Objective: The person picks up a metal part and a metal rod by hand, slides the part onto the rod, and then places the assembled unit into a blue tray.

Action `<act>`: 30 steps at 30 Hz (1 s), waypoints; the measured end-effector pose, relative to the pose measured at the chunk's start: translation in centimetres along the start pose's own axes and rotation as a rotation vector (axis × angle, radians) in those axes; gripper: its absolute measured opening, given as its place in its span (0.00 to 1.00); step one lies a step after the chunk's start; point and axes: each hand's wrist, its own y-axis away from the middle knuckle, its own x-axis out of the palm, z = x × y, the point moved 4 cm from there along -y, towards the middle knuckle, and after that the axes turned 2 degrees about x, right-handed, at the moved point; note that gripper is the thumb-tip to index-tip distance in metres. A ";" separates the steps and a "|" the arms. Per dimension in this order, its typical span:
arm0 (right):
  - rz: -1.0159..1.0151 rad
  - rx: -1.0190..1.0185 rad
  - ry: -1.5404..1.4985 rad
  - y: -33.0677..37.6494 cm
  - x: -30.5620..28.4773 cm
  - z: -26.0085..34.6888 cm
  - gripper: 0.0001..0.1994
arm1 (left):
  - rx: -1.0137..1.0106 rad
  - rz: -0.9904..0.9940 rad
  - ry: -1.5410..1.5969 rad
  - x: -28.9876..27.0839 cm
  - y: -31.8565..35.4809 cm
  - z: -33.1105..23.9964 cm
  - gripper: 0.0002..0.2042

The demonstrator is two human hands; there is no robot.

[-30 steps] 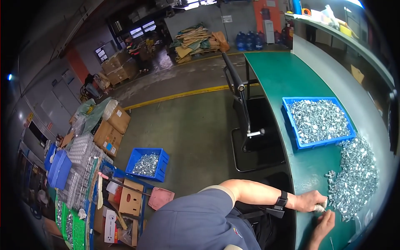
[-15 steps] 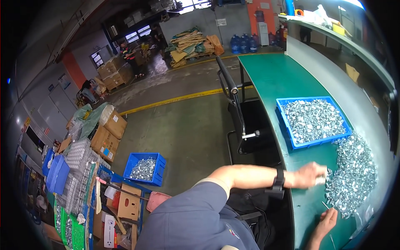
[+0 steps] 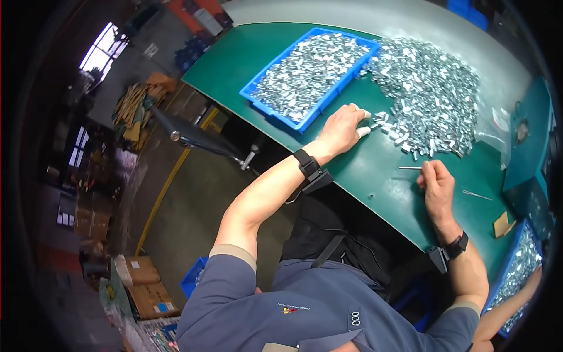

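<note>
My left hand (image 3: 342,130) is stretched over the green table (image 3: 375,176) with thumb and fingers apart, white coverings on some fingertips. It is at the near left edge of a large heap of small shiny metal pieces (image 3: 434,88), close to a few loose ones. I see nothing held in it. My right hand (image 3: 437,186) is closed, pinching a thin metal rod (image 3: 409,168) that points left, just below the heap. Beyond my left hand lies a shallow blue tray (image 3: 331,104), full of similar metal pieces.
A thin wire tool (image 3: 476,195) and a cardboard scrap (image 3: 503,224) lie to the right, near a teal machine or box (image 3: 528,146). At lower right another person's arm (image 3: 516,302) reaches into a blue bin (image 3: 501,287) of metal parts. A chair (image 3: 193,141) stands left.
My view has swung toward the table, bringing the right hand and heap nearer the middle. The left hand's fingers are spread at the heap's edge; the rod stays in the right hand.
</note>
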 end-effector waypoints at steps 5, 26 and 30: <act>0.007 -0.004 -0.030 0.5 -0.3 -0.1 0.14 | 0.010 0.007 -0.023 1.8 -1.0 -1.6 0.10; -0.067 -0.094 -0.061 0.3 -0.8 0.0 0.11 | -0.639 0.111 1.306 5.1 3.8 -8.0 0.11; -0.086 -0.071 -0.079 -0.1 -0.8 -0.1 0.11 | -0.657 0.076 1.302 5.2 4.0 -7.6 0.10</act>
